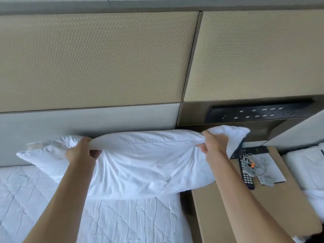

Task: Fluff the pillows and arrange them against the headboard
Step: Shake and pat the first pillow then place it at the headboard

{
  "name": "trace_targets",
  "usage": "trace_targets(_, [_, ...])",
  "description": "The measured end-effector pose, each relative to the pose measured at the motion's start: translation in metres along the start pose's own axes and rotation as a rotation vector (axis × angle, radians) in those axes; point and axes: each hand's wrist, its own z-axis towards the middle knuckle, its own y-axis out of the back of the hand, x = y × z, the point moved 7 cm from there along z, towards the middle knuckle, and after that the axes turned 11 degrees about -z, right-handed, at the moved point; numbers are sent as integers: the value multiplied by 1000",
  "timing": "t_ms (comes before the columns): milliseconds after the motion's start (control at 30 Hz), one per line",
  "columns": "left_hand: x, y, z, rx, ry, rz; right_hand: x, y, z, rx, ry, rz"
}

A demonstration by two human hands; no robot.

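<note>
A white pillow [140, 163] is held lengthwise above the head end of the bed, its top edge pulled taut. My left hand [80, 151] grips the top edge near the pillow's left end. My right hand [212, 146] grips the same edge near the right end, whose corner sticks out over the nightstand. Behind it stands the headboard [91, 64], with tan woven panels above a pale grey strip. The pillow's lower edge hangs just over the white quilted bedding [122, 220].
A tan nightstand [245, 207] stands right of the bed, carrying a black remote control [245, 174], a paper card and a tangled cable. A dark switch panel [257, 112] sits in the wall above it. Another white bed [308, 167] shows at the far right.
</note>
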Motion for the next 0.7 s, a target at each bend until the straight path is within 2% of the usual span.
trace_targets(167, [-16,-10,11,18,2,31,19,-14,16,49,19,-12])
trace_targets(300, [-16,-9,17,47,21,158,16,-16,21,148,-5,-13])
trace_targets(533, [-29,-15,35,70,22,213,22,-19,27,322,5,141])
trace_targets(700, [-30,-10,31,85,-24,236,16,-17,30,326,13,174])
